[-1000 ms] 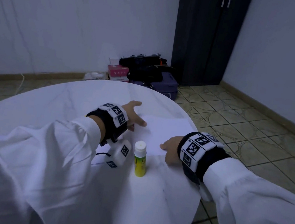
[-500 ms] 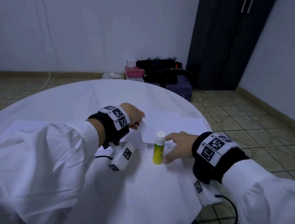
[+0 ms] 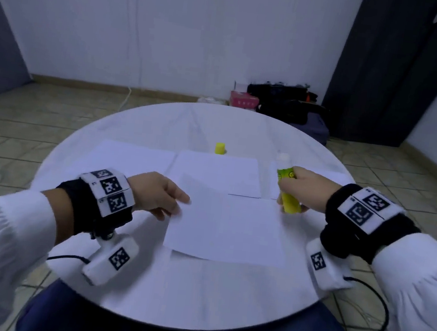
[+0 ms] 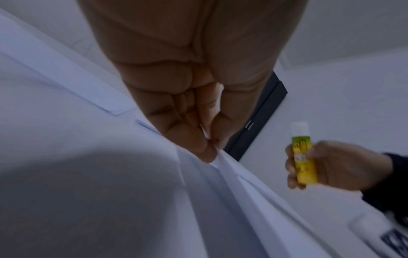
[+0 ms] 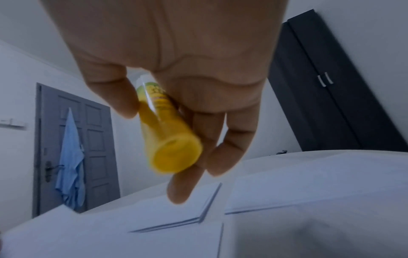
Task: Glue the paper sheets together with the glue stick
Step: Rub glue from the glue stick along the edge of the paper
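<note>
The glue stick (image 3: 287, 190) is held uncapped in the curled right hand (image 3: 308, 188), above the table's (image 3: 115, 276) right side. The near sheet's (image 3: 227, 228) left edge is pinched by the left hand (image 3: 157, 195). No glue seems applied yet, so spreading and pressing the sheets are judged still to be done.

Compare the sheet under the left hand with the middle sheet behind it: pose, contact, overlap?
The near sheet has its left edge pinched by the left hand and lifted; the middle sheet lies flat, untouched. The near sheet sits closer to the person and overlaps the middle sheet's near edge. The near sheet is skewed; the middle sheet lies squarer. Both are plain white paper on the round table.
</note>
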### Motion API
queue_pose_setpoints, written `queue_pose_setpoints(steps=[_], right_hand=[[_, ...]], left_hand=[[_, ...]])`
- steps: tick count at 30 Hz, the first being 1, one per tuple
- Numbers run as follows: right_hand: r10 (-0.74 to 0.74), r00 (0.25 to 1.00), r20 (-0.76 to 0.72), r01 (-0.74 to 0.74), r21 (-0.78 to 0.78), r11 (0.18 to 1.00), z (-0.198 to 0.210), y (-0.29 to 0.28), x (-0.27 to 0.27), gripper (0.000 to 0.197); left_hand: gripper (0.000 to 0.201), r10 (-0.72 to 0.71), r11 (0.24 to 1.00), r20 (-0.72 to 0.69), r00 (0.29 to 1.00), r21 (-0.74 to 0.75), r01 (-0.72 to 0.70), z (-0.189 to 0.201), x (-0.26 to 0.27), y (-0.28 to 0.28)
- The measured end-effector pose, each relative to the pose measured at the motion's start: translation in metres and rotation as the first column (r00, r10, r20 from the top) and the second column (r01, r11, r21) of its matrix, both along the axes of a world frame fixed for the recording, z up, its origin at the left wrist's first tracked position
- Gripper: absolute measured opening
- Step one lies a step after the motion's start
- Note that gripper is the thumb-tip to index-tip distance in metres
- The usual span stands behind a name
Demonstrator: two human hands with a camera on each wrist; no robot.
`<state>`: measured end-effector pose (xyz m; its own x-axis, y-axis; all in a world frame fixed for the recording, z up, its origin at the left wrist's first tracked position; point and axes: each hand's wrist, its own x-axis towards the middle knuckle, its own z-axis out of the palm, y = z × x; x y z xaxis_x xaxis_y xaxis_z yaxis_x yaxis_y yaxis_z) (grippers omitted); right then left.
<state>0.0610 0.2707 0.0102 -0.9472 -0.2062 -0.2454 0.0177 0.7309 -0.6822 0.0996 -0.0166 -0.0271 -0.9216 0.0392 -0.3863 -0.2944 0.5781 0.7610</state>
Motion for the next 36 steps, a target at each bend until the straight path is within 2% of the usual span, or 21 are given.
queue_pose_setpoints(steps=[3, 6, 8, 11, 15, 17, 20, 23, 27, 30, 32, 36], right_hand=[[-0.007, 1.000, -0.024, 0.009, 0.045, 0.999, 0.000, -0.021, 0.003, 0.008], [-0.028, 0.997, -0.068, 0.035, 0.090, 0.995, -0.003, -0.042, 0.004, 0.029], [0.004, 0.994, -0.105, 0.004, 0.080, 0.997, -0.001, -0.054, 0.006, 0.030], [0.066, 0.979, -0.194, -0.056, 0.056, 0.997, 0.006, -0.073, 0.006, 0.016], [0.092, 0.964, -0.249, -0.086, 0.036, 0.996, 0.003, -0.103, 0.007, 0.027], [0.117, 0.964, -0.240, -0.115, 0.021, 0.993, -0.005, -0.118, 0.006, 0.024], [0.142, 0.971, -0.194, -0.144, 0.006, 0.990, -0.017, -0.144, 0.004, 0.030], [0.145, 0.974, -0.176, -0.143, 0.022, 0.989, -0.027, -0.165, 0.003, 0.032], [0.144, 0.978, -0.153, -0.135, 0.065, 0.989, -0.034, -0.181, 0.004, 0.033], [0.160, 0.974, -0.160, -0.142, 0.118, 0.983, -0.034, -0.177, 0.003, 0.035], [0.166, 0.971, -0.172, -0.137, 0.168, 0.976, -0.032, -0.165, 0.002, 0.032], [0.093, 0.982, -0.163, -0.069, 0.146, 0.987, -0.032, -0.126, -0.002, 0.027]], left_hand=[[0.035, -0.151, 0.951, 0.064, 0.986, -0.263, 0.163, -0.009, 0.018, -0.009], [0.051, -0.251, 0.838, 0.087, 0.964, -0.479, 0.261, -0.010, 0.027, -0.008], [0.059, -0.319, 0.749, 0.102, 0.942, -0.582, 0.317, -0.010, 0.031, -0.006], [0.065, -0.383, 0.645, 0.134, 0.914, -0.670, 0.369, -0.012, 0.033, -0.007], [0.063, -0.463, 0.529, 0.151, 0.874, -0.744, 0.408, -0.012, 0.035, -0.007], [0.058, -0.496, 0.483, 0.158, 0.854, -0.767, 0.423, -0.014, 0.034, -0.006], [0.047, -0.504, 0.432, 0.179, 0.845, -0.795, 0.425, -0.014, 0.035, -0.003], [0.046, -0.504, 0.398, 0.203, 0.839, -0.808, 0.434, -0.013, 0.035, 0.000], [0.062, -0.497, 0.353, 0.255, 0.829, -0.813, 0.462, -0.015, 0.032, -0.003], [0.067, -0.516, 0.324, 0.273, 0.812, -0.815, 0.480, -0.015, 0.029, -0.006], [0.068, -0.524, 0.346, 0.262, 0.810, -0.804, 0.483, -0.016, 0.027, -0.008], [0.066, -0.532, 0.405, 0.207, 0.821, -0.790, 0.461, -0.018, 0.024, -0.012]])
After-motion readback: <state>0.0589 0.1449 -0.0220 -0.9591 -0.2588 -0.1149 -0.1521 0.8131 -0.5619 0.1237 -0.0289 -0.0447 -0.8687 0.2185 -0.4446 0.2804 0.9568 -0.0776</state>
